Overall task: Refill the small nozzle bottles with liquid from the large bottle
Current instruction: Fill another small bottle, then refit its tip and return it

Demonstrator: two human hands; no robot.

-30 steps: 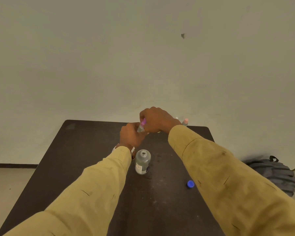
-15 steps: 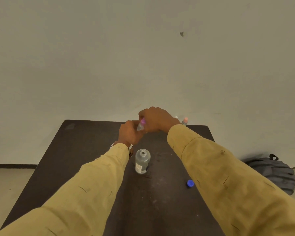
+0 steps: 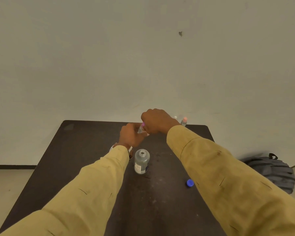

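The large clear bottle [image 3: 141, 161] stands uncapped and upright mid-table on the dark table [image 3: 75, 150]. Its blue cap [image 3: 190, 183] lies to the right, by my right sleeve. Beyond the bottle, my left hand [image 3: 130, 136] grips the body of a small clear nozzle bottle [image 3: 140, 129]. My right hand [image 3: 157, 121] is closed on that bottle's pink nozzle cap [image 3: 143, 124]. Two more small bottles stand at the far edge: one with an orange cap [image 3: 184, 121], one with a white tip [image 3: 175, 117] mostly hidden behind my right hand.
A dark grey backpack [image 3: 272, 171] lies on the floor right of the table. A plain wall rises just behind the table's far edge. My long yellow sleeves cross the table's near half.
Both hands, still holding the small pink-capped bottle, have shifted slightly away and up. The large bottle and blue cap have not moved.
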